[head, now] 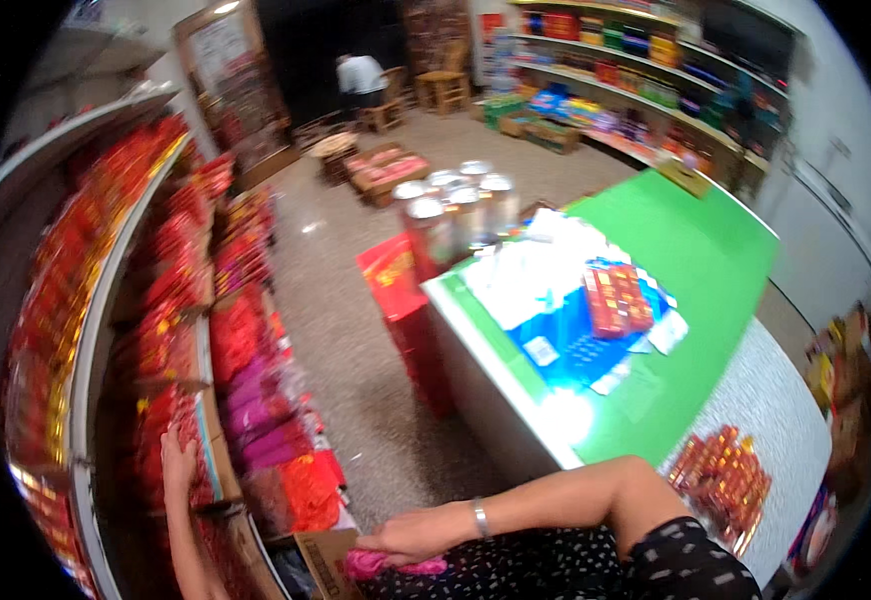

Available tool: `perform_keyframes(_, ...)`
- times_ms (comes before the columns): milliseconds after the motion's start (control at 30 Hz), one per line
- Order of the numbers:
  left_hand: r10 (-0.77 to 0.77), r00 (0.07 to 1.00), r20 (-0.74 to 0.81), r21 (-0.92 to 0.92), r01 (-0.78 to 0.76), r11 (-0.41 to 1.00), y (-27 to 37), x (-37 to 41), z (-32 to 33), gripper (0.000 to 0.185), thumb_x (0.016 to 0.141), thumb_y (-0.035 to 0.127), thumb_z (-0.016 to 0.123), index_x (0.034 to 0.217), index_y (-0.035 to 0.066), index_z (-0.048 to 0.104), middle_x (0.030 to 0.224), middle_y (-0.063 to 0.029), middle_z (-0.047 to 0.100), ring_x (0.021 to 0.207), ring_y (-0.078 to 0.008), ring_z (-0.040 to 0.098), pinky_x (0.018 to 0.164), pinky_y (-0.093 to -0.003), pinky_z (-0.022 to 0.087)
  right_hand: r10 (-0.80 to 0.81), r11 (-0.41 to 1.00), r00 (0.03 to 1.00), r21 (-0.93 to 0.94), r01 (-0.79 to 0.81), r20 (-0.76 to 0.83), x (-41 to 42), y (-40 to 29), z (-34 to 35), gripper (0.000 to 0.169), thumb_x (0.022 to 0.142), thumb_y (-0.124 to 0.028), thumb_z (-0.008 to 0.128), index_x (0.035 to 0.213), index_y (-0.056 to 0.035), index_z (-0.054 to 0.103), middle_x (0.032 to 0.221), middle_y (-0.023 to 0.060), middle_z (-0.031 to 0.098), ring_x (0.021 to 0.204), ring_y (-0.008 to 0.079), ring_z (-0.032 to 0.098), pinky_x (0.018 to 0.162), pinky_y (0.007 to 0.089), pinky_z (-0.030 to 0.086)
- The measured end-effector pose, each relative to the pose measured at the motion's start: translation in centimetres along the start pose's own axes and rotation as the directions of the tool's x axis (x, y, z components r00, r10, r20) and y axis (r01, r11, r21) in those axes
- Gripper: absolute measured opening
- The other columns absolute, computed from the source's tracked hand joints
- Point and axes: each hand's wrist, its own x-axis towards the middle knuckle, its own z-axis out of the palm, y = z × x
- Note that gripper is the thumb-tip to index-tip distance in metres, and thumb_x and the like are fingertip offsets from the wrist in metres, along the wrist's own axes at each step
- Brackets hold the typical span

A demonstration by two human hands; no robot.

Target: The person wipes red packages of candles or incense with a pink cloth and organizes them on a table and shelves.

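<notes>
My left hand [179, 463] reaches down to the shelf on the left. Its fingers touch red packets [194, 431] standing in an open cardboard box [218, 450]; whether they grip one cannot be made out. Across my body lies my right arm, with a silvery bracelet [480, 517] at the wrist. My right hand [413, 534] is closed around a crumpled pink bundle [366, 564], perhaps cloth or plastic. Just below that hand is a cardboard box flap [328, 559]. Purple bundles [259, 405] and a bright red bundle [308, 499] lie beside the shelf.
A green-topped counter [694, 247] bears papers, a blue sheet [555, 337] and red packs [617, 300]. More red-gold packs [720, 480] lie on a grey surface. Tall cans [462, 214] stand by the counter's corner. A seated person [362, 79] is far back; stocked shelves [615, 71] line the wall.
</notes>
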Motion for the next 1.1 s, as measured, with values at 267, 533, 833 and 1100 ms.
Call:
perform_keyframes(267, 0.729, 0.659, 0.182, -0.678, -0.453, 0.579, 38.4, -7.0, 6.5, 0.039, 0.082, 0.017, 0.059, 0.116, -0.003, 0.052, 0.099, -0.0168, 0.063, 0.092, -0.0254, 0.062, 0.081, -0.0328, 0.048, 0.022, 0.941, 0.995, -0.339, 0.014, 0.101, -0.3, 2.4, 2.5, 0.030, 0.077, -0.017, 0.056, 0.101, 0.0006, 0.057, 0.088, 0.0219, 0.063, 0.086, 0.0378, 0.061, 0.071, 0.0465, 0.049)
perform_keyframes(533, 0.728, 0.665, 0.166, -0.303, -0.668, 0.679, 59.5, -17.4, 16.3, 0.064, 0.074, 0.040, 0.067, 0.112, -0.006, 0.043, 0.094, -0.0290, 0.060, 0.086, -0.0403, 0.061, 0.075, -0.0438, 0.049, -0.077, 0.897, 0.988, -0.423, 0.128, 0.137, -1.4, -0.4, 2.6, 0.029, 0.076, -0.016, 0.058, 0.100, -0.0004, 0.061, 0.098, 0.0199, 0.063, 0.093, 0.0359, 0.060, 0.079, 0.0432, 0.047)
perform_keyframes(833, 0.514, 0.729, 0.453, -0.504, -0.266, 0.822, 59.0, -13.3, 17.7, 0.033, 0.066, 0.023, 0.072, 0.083, -0.002, 0.059, 0.071, -0.0136, 0.062, 0.069, -0.0274, 0.063, 0.063, -0.0392, 0.052, -0.183, 0.926, 0.983, -0.340, 0.166, -0.019, -1.9, 0.3, 1.7, 0.031, 0.076, -0.017, 0.059, 0.103, -0.0032, 0.062, 0.101, 0.0170, 0.063, 0.094, 0.0342, 0.060, 0.080, 0.0408, 0.046)
perform_keyframes(1100, 0.595, 0.734, 0.326, -0.945, 0.262, 0.195, 42.8, -10.4, 1.3, 0.036, 0.076, 0.014, 0.064, 0.109, 0.003, 0.052, 0.091, -0.0048, 0.060, 0.078, -0.0153, 0.061, 0.062, -0.0292, 0.051, 0.023, 0.999, 1.000, -0.023, -0.023, -0.004, -1.9, -1.8, -2.6, 0.032, 0.075, -0.024, 0.059, 0.102, -0.0068, 0.063, 0.100, 0.0166, 0.063, 0.091, 0.0309, 0.061, 0.077, 0.0393, 0.047)
